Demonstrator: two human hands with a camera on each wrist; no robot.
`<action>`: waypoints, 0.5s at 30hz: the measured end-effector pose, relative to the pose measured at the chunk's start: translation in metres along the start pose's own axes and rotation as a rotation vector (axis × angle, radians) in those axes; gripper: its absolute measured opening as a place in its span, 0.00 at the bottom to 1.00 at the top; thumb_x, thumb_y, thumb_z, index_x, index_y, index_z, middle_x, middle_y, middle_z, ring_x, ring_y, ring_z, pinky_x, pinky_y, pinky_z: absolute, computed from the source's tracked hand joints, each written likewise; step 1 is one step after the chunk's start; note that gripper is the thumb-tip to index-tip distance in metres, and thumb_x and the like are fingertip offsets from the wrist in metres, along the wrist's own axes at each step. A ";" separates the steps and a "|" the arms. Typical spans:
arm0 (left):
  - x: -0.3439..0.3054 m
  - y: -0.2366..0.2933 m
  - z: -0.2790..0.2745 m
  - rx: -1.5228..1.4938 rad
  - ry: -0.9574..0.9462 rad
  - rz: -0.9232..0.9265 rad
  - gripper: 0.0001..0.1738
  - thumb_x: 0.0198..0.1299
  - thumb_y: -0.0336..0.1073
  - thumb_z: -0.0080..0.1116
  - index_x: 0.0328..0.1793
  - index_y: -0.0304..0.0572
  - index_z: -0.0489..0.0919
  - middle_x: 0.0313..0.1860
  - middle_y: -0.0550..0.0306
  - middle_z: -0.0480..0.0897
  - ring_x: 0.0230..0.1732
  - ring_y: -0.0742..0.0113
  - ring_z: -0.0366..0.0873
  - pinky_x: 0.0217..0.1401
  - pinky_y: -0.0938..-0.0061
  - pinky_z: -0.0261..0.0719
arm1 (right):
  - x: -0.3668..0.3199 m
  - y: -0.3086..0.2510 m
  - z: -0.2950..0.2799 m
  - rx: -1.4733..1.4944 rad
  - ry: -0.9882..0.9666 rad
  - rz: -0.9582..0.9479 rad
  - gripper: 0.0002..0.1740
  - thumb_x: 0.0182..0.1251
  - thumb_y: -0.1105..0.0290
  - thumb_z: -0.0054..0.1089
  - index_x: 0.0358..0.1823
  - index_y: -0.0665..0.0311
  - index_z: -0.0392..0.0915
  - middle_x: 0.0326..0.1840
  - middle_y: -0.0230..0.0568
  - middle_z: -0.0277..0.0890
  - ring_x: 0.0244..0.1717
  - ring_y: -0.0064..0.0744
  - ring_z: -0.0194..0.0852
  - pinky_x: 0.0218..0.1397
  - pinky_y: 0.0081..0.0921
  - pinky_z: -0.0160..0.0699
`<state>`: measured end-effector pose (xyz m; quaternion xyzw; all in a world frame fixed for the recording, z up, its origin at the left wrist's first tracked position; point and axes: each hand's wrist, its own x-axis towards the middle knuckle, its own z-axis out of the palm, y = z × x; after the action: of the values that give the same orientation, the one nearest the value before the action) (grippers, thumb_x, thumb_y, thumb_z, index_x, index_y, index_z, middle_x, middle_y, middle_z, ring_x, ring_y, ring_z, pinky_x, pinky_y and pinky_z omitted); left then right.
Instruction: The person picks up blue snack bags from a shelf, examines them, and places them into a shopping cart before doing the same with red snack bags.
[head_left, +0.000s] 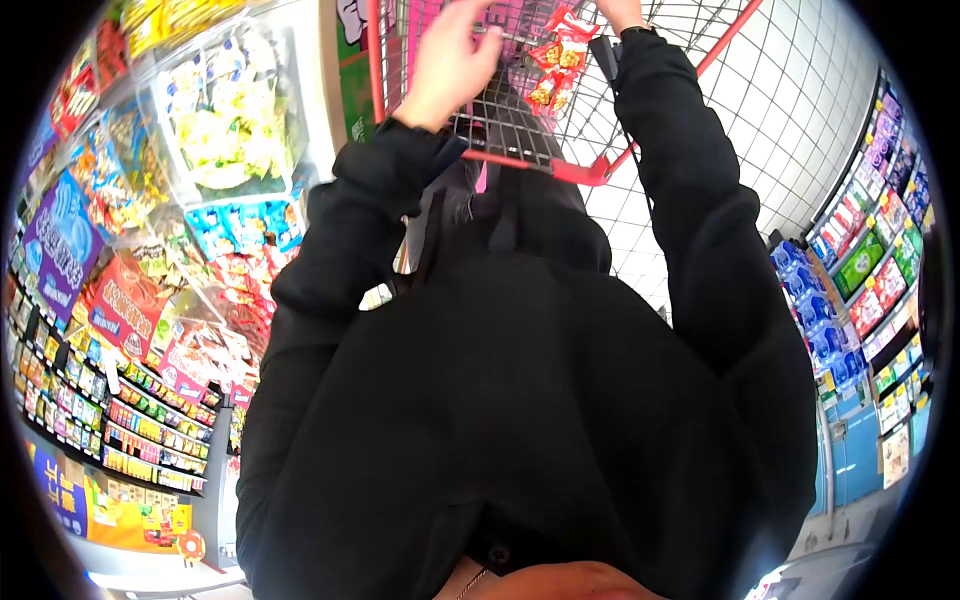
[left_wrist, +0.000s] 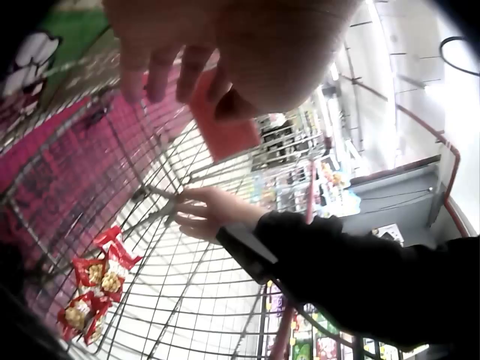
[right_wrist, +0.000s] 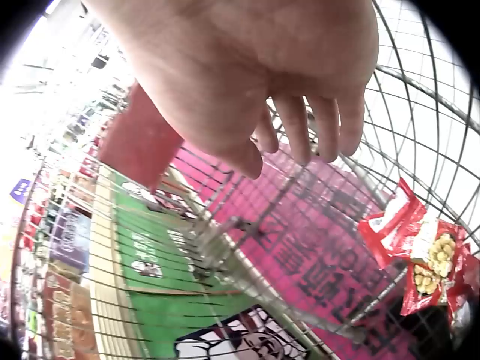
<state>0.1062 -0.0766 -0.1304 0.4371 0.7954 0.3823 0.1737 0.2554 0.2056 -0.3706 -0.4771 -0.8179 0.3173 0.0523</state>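
Over the left part of a wire shopping cart [head_left: 590, 178] with red edges, my left hand [head_left: 455, 65] hangs with loose fingers and holds nothing. Its fingers point down at the top of the left wrist view. My right hand [right_wrist: 262, 75] is also above the basket, palm showing, fingers loosely bent around no object. In the head view only part of that hand shows at the top edge. Between the two hands, red snack packets [head_left: 555, 65] with a nut-like picture lie on the wire bottom of the basket. The left wrist view shows these packets [left_wrist: 97, 281] below both hands.
A red plate [right_wrist: 142, 139] is at the cart's far end. Pink printed material [right_wrist: 300, 240] shows through the wires. Snack displays [head_left: 225, 120] stand close on the left, beside a green panel [right_wrist: 150, 247]. Shelves of packaged goods [head_left: 870, 250] line the right, past white floor tiles [head_left: 780, 100].
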 end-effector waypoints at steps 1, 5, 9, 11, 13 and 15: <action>0.008 -0.008 0.023 -0.131 -0.161 -0.206 0.22 0.64 0.36 0.62 0.64 0.41 0.81 0.57 0.43 0.85 0.58 0.45 0.84 0.62 0.61 0.80 | 0.021 0.052 0.050 -0.298 -0.349 0.136 0.30 0.67 0.58 0.65 0.65 0.69 0.79 0.48 0.52 0.87 0.53 0.43 0.86 0.60 0.36 0.82; 0.016 -0.085 0.130 -0.253 -0.454 -0.587 0.27 0.62 0.43 0.64 0.66 0.41 0.80 0.56 0.40 0.87 0.59 0.43 0.84 0.65 0.57 0.80 | -0.048 -0.027 0.008 0.053 -0.163 0.558 0.35 0.61 0.52 0.70 0.68 0.61 0.77 0.66 0.53 0.80 0.68 0.53 0.77 0.72 0.38 0.73; -0.007 -0.134 0.207 -0.021 -0.635 -0.602 0.32 0.60 0.42 0.69 0.70 0.38 0.77 0.60 0.43 0.86 0.61 0.49 0.85 0.65 0.61 0.81 | -0.100 0.021 0.071 -0.182 -0.244 0.548 0.43 0.54 0.54 0.69 0.70 0.69 0.69 0.51 0.66 0.84 0.56 0.63 0.83 0.62 0.43 0.82; -0.019 -0.143 0.232 -0.033 -0.645 -0.569 0.34 0.58 0.42 0.70 0.70 0.38 0.77 0.59 0.40 0.86 0.61 0.48 0.84 0.66 0.60 0.81 | -0.126 0.012 0.075 -0.125 -0.125 0.575 0.45 0.56 0.58 0.73 0.73 0.64 0.63 0.50 0.66 0.84 0.54 0.64 0.84 0.59 0.47 0.83; -0.022 -0.145 0.246 -0.044 -0.665 -0.562 0.37 0.54 0.43 0.73 0.70 0.38 0.76 0.59 0.38 0.85 0.61 0.43 0.83 0.65 0.58 0.81 | -0.135 0.012 0.080 -0.065 -0.062 0.584 0.46 0.56 0.60 0.75 0.74 0.62 0.59 0.49 0.65 0.84 0.51 0.65 0.85 0.57 0.48 0.83; -0.025 -0.148 0.259 -0.012 -0.670 -0.521 0.39 0.53 0.44 0.74 0.70 0.39 0.76 0.58 0.37 0.85 0.61 0.41 0.83 0.66 0.58 0.81 | -0.134 0.010 0.085 -0.075 -0.078 0.614 0.50 0.56 0.61 0.76 0.76 0.62 0.54 0.47 0.65 0.84 0.49 0.66 0.85 0.56 0.49 0.83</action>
<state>0.1957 -0.0275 -0.4120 0.3205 0.7766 0.1673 0.5160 0.3021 0.0606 -0.4147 -0.6909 -0.6481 0.3059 -0.0948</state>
